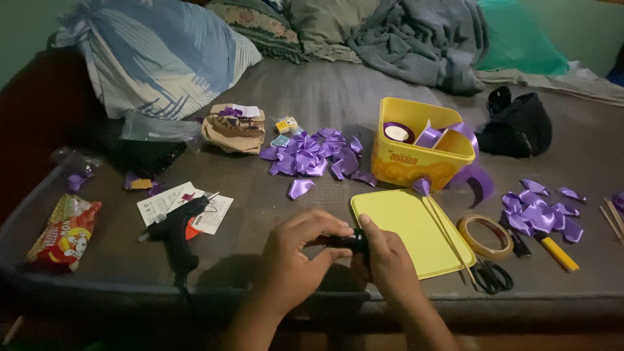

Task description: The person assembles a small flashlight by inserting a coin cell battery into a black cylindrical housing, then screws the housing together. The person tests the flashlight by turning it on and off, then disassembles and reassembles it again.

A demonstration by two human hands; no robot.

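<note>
On the grey bed (325,97), a yellow tub (416,153) sits at one o'clock from the hands, with its flat lid (406,227) just right of them. Left hand (292,260) and right hand (383,257) pinch a small dark object (348,242) together; it looks light, rigid, best held by its ends.

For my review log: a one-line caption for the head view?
Both hands hold a small black object beside a yellow lid, purple ribbon loops and glue gun.
</note>
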